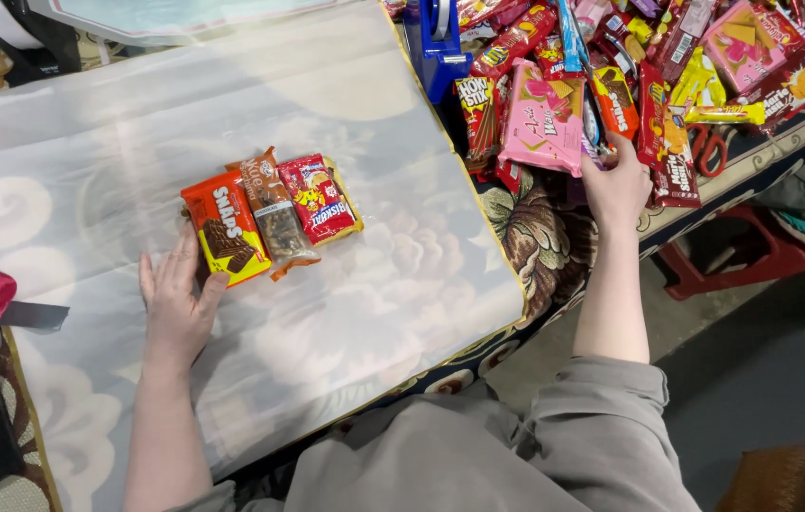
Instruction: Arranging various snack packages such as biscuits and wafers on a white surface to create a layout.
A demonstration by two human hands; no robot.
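Both hands work at once. Her left hand (175, 305) lies flat on the pale wrapping sheet (346, 284), fingers spread and open, their tips touching the near edge of the orange snack pack (224, 228). That sheet is the largest thing in view, covering most of the table from the far left to near the middle. To the right of it, at the far side, a big heap of snack packets (668, 66) in red, pink and yellow spills over a patterned cloth (535, 237). The right hand (617, 186) reaches into the near edge of this heap; its fingers are buried among the wrappers, so I cannot tell whether they pinch anything. A pink wafer pack (543, 123) lies just left of that hand.

On the sheet, three packs lie side by side, touching: the orange one on the left, a brown pack (274, 213) in the middle, a red pack (320, 197) on the right. Each has its long axis running near to far, tilted slightly leftward at the far end.
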